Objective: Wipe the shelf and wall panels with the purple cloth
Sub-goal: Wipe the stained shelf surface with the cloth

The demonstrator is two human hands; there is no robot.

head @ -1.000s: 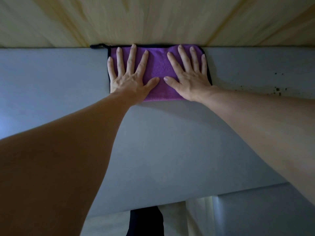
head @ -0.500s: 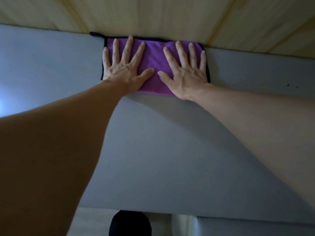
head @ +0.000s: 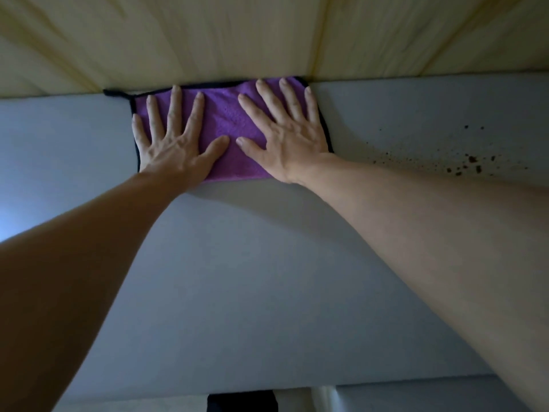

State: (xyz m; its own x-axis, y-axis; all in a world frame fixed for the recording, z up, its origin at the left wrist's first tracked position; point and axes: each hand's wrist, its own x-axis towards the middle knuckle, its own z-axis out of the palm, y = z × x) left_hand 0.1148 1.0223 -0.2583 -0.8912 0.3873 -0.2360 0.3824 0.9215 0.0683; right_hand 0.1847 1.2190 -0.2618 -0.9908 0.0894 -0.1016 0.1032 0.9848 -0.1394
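- The purple cloth (head: 227, 126) lies flat on the grey shelf (head: 267, 278), its far edge touching the seam where the shelf meets the pale yellow wall panel (head: 267, 34).
- The cloth has a dark border; a small black loop (head: 114, 93) sticks out from its far-left corner along the seam.
- The left hand (head: 175, 144) rests palm-down on the left half of the cloth, fingers straight and spread, pointing toward the wall panel. Its little finger lies near the cloth's left edge, and its thumb points toward the middle.
- The right hand (head: 288, 135) lies palm-down on the right half, fingers straight and fanned, with the fingertips close to the cloth's far edge by the seam. Its thumb points inward.
- The two thumb tips are near each other over the middle of the cloth, apart, with a strip of purple showing between them.
- Neither hand curls round the cloth; both lie flat on top of it.
- Dark brown specks (head: 466, 165) are scattered on the shelf to the right of the cloth, beyond the right forearm, apart from the cloth's right edge.
- A dark object (head: 242, 401) shows below the shelf's near edge; I cannot tell what it is.
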